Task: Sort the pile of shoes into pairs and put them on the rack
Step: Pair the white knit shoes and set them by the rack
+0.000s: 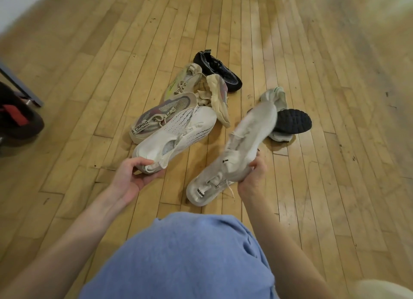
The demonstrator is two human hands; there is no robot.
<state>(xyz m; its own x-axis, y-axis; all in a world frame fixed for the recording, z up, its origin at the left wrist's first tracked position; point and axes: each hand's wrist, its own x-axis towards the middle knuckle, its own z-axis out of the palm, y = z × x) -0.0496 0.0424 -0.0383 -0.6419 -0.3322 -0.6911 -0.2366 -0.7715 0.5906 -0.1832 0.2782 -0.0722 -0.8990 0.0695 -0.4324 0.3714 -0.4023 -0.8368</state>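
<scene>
Far left, at 9 o'clock, we see a dark shoe with a red patch [15, 117] beside a grey metal leg [21, 84], maybe the rack, can't confirm. Rack otherwise not in view.

Left hand [131, 176] is clamped on the heel of a white knit sneaker [178, 135], thumb on the collar, fingers under the sole; the toe rests against the pile. Just past it at 11 o'clock lies a grey mesh sneaker with a lettered heel tab [161, 117], touching the white one. Farther out at 12 o'clock: a beige sneaker with a yellow stripe [183, 82], a cream shoe tipped on its side [218, 97], and a black mesh shoe [218, 73].

Right hand [252, 173] is closed around the midsection of a second white knit sneaker [237, 151], lifted and tilted, heel toward us. Behind it at 1 o'clock, a black-soled shoe lying upside down [290, 122].

We judge the two whites a pair, mid-pickup. Risks: the soft knit upper folds under the right hand's grip and could slip; the trailing lace [231, 190] could snag; lifting the left shoe may drag the grey one along.
</scene>
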